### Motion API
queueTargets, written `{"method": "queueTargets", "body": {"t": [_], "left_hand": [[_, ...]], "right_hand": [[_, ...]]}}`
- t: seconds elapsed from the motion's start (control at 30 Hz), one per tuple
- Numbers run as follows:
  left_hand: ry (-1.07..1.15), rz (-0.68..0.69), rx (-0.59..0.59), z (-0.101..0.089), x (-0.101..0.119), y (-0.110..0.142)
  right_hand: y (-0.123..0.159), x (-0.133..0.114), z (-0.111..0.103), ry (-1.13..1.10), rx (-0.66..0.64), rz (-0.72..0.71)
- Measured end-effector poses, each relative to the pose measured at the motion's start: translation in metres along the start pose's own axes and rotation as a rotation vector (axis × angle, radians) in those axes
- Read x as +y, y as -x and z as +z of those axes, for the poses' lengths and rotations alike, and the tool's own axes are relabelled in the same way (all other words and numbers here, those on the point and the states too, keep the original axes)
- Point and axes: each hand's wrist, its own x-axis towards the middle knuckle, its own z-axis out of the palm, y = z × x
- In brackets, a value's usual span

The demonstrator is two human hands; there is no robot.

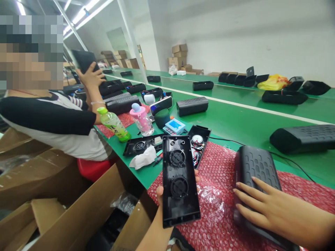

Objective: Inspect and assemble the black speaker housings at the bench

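My left hand (160, 192) grips a black speaker front panel (180, 179) with two round grille openings, holding it upright over the near table edge. Only the thumb and a fingertip show around the panel. My right hand (264, 205) lies flat, fingers stretched, on a black speaker housing (255, 165) with a ribbed cover. The housing rests on red bubble wrap (217, 209). Behind the panel lies an open speaker shell (199, 141) with a driver and wires inside.
A co-worker sits at the left, a hand (91, 77) raised on a black speaker. A green bottle (115, 124), pink cup (142, 120), white cloth (143, 157), blue meter (175, 125) and several black speakers (303, 138) stand on the green table (235, 122). Cardboard boxes (78, 209) stand below left.
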Motion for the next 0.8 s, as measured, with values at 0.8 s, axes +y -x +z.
{"method": "queueTargets", "body": {"t": [0.8], "left_hand": [[0.067, 0.122, -0.167, -0.014, -0.010, 0.003]], "right_hand": [[-0.031, 0.075, -0.073, -0.750, -0.288, 0.653]]}}
